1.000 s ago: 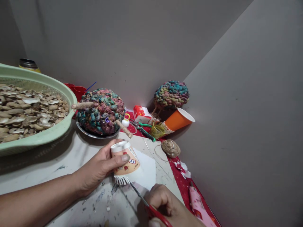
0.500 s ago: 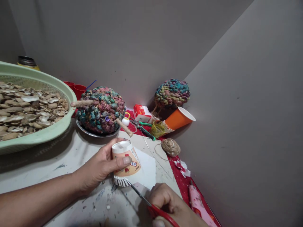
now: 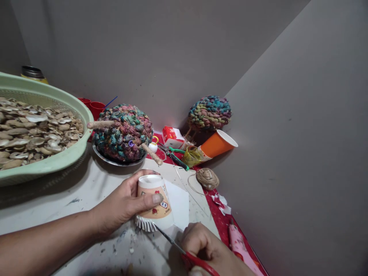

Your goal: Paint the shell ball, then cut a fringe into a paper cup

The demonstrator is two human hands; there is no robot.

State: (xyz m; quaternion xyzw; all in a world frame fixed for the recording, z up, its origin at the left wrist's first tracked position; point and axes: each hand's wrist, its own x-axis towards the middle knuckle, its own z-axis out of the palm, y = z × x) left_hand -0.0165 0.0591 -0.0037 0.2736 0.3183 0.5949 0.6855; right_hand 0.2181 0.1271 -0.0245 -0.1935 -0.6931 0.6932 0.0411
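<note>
My left hand point(image 3: 129, 203) is wrapped round a printed paper cup point(image 3: 153, 199), its thumb across the orange picture band. The cup is upside down, with its base upward. Along the lower left of its rim runs a fringe of narrow cut strips point(image 3: 145, 224) bent outward; the right part of the rim looks uncut. My right hand point(image 3: 207, 245) grips red-handled scissors point(image 3: 172, 242), whose blade tips meet the rim where the fringe ends. Beneath the cup lies a sheet of white paper point(image 3: 179, 199) on the paint-marked table.
A green basket point(image 3: 66, 156) of shells fills the left. Behind the cup, a colourful shell-covered ball point(image 3: 123, 134) rests in a metal dish. Pliers point(image 3: 178, 157), an orange cup point(image 3: 215, 145), a twine ball point(image 3: 207, 179) and a pink glue gun point(image 3: 241, 245) line the wall side.
The cup has turned slightly in my left hand and sits a little lower and to the right. The scissors' tips have shifted slightly down along the rim.
</note>
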